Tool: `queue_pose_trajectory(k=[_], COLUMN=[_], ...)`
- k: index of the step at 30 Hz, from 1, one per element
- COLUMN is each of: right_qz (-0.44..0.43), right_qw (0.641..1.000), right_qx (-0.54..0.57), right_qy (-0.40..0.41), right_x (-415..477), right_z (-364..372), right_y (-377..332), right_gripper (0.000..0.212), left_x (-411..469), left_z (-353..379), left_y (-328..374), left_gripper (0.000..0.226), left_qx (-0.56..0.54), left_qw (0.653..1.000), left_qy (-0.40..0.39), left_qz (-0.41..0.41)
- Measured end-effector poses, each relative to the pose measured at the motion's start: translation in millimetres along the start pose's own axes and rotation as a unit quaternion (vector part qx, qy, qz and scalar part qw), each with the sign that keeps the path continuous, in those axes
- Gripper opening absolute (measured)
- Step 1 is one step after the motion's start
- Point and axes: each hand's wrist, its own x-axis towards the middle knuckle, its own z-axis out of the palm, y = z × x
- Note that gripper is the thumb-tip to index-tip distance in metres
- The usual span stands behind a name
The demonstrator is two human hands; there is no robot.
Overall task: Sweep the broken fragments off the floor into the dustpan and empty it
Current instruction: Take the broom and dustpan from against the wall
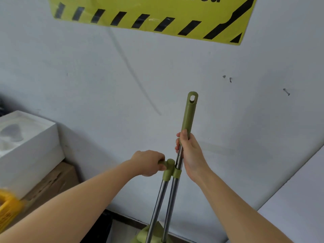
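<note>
broom [188,116]: olive grip, steel pole, upright | dustpan handle [168,168]: olive, clipped beside broom pole

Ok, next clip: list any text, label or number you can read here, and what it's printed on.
"area": partial black lettering, its top cut off by the frame edge, on the yellow hazard-striped sign on the wall.
Nothing readable on the broom handle, the white foam box or the yellow basket, which is blurred.

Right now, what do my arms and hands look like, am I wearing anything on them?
Both forearms are bare as far as the view shows: no sleeves, gloves, watch or bracelet. The left hand and right hand show no rings.
</note>
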Motion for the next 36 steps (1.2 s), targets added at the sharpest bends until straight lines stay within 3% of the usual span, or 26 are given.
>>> queue_pose_trajectory(k=[16, 36], right_qz=[-0.024, 0.013], right_qw=[0.985, 0.953], right_qx=[-0.034, -0.024], right_qy=[-0.164, -0.302], right_x=[-47, -201], right_z=[106, 243], right_y=[22, 27], right_gripper=[0.049, 0.040], left_x=[-115, -341], left_z=[32, 67], left_y=[-78, -130], left_gripper=[0.030, 0.030], left_qx=[-0.068, -0.094], left_qw=[0.986, 0.956], left_qy=[0.028, 0.043], left_qz=[-0.150, -0.274])
